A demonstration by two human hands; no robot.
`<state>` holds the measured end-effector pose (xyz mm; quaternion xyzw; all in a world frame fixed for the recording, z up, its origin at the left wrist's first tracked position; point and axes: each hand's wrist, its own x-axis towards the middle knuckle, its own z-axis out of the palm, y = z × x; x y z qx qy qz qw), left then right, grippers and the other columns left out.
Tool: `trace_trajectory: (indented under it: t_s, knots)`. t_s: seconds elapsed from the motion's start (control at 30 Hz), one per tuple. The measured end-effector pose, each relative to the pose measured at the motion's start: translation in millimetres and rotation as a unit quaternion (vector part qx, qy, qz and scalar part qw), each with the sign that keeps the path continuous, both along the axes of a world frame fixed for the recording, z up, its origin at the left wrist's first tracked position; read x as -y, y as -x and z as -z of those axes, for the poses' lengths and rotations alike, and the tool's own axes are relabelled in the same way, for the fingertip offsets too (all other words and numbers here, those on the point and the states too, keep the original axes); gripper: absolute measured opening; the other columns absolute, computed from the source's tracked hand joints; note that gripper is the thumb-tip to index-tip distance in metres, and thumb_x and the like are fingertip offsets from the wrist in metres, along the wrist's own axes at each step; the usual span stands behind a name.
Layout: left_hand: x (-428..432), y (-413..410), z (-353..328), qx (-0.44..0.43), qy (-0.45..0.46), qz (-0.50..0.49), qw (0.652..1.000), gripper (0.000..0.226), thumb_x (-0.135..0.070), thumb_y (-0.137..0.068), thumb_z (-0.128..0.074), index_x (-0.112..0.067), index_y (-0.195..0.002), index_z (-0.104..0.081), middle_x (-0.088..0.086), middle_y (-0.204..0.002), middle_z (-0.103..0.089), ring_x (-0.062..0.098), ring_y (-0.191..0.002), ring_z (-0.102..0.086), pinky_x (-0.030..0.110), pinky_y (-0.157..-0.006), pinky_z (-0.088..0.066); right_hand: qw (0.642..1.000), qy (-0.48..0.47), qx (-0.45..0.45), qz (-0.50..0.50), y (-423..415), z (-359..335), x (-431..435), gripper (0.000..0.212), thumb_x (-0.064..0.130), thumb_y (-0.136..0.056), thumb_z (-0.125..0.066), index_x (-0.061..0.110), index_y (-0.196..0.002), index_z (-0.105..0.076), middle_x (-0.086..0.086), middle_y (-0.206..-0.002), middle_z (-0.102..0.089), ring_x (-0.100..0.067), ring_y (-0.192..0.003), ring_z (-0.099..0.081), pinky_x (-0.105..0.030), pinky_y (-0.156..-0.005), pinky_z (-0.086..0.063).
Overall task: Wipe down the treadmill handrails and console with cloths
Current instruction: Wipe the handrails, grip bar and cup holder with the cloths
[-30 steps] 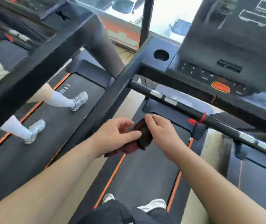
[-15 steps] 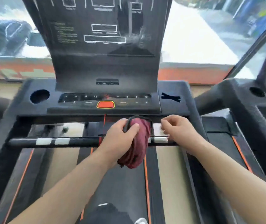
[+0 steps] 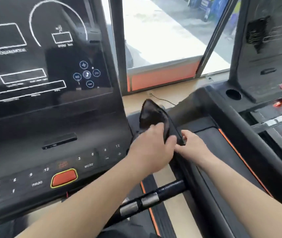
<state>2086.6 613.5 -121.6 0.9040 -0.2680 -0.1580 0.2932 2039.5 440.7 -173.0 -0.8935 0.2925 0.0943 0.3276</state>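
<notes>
Dark cloth (image 3: 151,114) at the console (image 3: 54,121) corner, wiping barely begun

My left hand (image 3: 152,148) grips the cloth, bunched where the console meets the right handrail (image 3: 186,172); my right hand (image 3: 192,146) seems to pinch its lower edge. Screen (image 3: 34,57), keypad (image 3: 39,176) and front grip bar (image 3: 154,196) remain to do, I judge. The neighbouring treadmill (image 3: 265,66) crowds my right side

Cloth (image 3: 151,115) on right end of console (image 3: 51,103) (left hand (image 3: 151,150) atop); crossbar (image 3: 169,188) nearer

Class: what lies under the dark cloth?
The right end of the black console shows around the cloth, which the left hand grips; the patch directly beneath is covered.
</notes>
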Motion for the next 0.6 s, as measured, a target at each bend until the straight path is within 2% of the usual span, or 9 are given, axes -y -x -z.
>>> trace_trajectory:
  t_s: [0.03,0.1,0.13,0.2,0.3,0.37,0.43,0.5,0.6]
  knots:
    - [5.5,-0.2,15.7,0.023,-0.083,0.053,0.995,0.038,-0.052,-0.102,-0.037,-0.021,-0.117,-0.054,0.008,-0.128,-0.057,0.032,-0.124,-0.052,0.05,-0.103,-0.045,1.0,0.002,-0.012,-0.002,-0.1,1.9,0.4,0.059,0.042,-0.082,-0.074,0.016,-0.133,-0.058,-0.008,-0.127,-0.062,-0.025,-0.122,-0.058,-0.034,-0.097,-0.046]
    - [16.5,-10.8,47.6,0.106,-0.177,0.122,0.971,0.05,-0.047,-0.105,-0.03,-0.015,-0.14,-0.047,0.016,-0.16,-0.032,0.038,-0.149,-0.025,0.052,-0.12,-0.026,0.999,0.029,-0.022,-0.006,-4.6,7.1,4.5,0.056,0.048,-0.076,-0.074,0.02,-0.123,-0.063,-0.003,-0.12,-0.065,-0.023,-0.115,-0.062,-0.035,-0.096,-0.05]
    - [20.7,-15.2,61.1,0.134,-0.193,0.142,0.962,0.053,-0.044,-0.106,-0.028,-0.014,-0.148,-0.04,0.016,-0.166,-0.021,0.039,-0.153,-0.013,0.053,-0.123,-0.018,0.999,0.042,-0.026,-0.009,-5.4,9.9,5.5,0.057,0.049,-0.075,-0.074,0.021,-0.123,-0.064,-0.002,-0.119,-0.064,-0.022,-0.115,-0.061,-0.035,-0.097,-0.051]
    - [27.0,-20.7,82.4,0.132,-0.218,0.165,0.953,0.059,-0.044,-0.107,-0.026,-0.016,-0.16,-0.021,0.013,-0.171,-0.004,0.04,-0.156,0.004,0.055,-0.126,-0.005,0.998,0.051,-0.019,-0.008,-3.8,16.5,4.9,0.062,0.044,-0.079,-0.077,0.018,-0.132,-0.061,-0.001,-0.126,-0.059,-0.021,-0.12,-0.058,-0.036,-0.101,-0.05]
    - [33.2,-16.8,106.7,0.104,-0.246,0.159,0.95,0.068,-0.052,-0.106,-0.016,-0.024,-0.162,0.01,0.007,-0.169,0.022,0.033,-0.152,0.028,0.053,-0.124,0.012,0.997,0.07,0.015,-0.015,1.0,25.4,6.9,0.058,0.039,-0.085,-0.076,0.016,-0.136,-0.059,0.0,-0.131,-0.054,-0.02,-0.125,-0.054,-0.034,-0.104,-0.047]
    - [34.0,-27.9,112.6,0.132,-0.243,0.162,0.947,0.07,-0.058,-0.104,-0.012,-0.028,-0.162,0.013,0.005,-0.169,0.023,0.028,-0.153,0.028,0.051,-0.124,0.014,0.998,0.059,0.023,-0.024,2.2,28.6,12.6,0.055,0.039,-0.088,-0.074,0.018,-0.136,-0.058,0.002,-0.131,-0.055,-0.018,-0.125,-0.054,-0.032,-0.104,-0.045]
    - [37.5,-57.9,113.4,0.155,-0.237,0.138,0.949,0.07,-0.063,-0.102,-0.012,-0.033,-0.162,0.01,0.003,-0.17,0.018,0.025,-0.156,0.021,0.048,-0.125,0.012,0.998,0.053,0.022,-0.034,3.6,32.0,19.3,0.056,0.044,-0.087,-0.074,0.022,-0.135,-0.058,0.004,-0.131,-0.057,-0.018,-0.124,-0.055,-0.036,-0.104,-0.047]
    - [41.9,-87.5,111.9,0.149,-0.254,0.083,0.952,0.071,-0.063,-0.102,-0.011,-0.032,-0.162,0.009,0.003,-0.171,0.017,0.025,-0.156,0.017,0.048,-0.126,0.008,0.997,0.056,0.02,-0.044,4.6,34.5,21.5,0.057,0.048,-0.087,-0.073,0.025,-0.137,-0.056,0.004,-0.133,-0.057,-0.019,-0.124,-0.056,-0.041,-0.103,-0.048]
    - [48.3,-79.5,114.0,0.121,-0.267,0.025,0.956,0.071,-0.057,-0.103,-0.01,-0.024,-0.163,0.01,0.007,-0.17,0.02,0.027,-0.156,0.021,0.05,-0.125,0.009,0.996,0.069,0.022,-0.05,5.0,36.6,18.0,0.057,0.046,-0.09,-0.072,0.023,-0.139,-0.054,0.0,-0.134,-0.057,-0.023,-0.125,-0.056,-0.038,-0.102,-0.048]
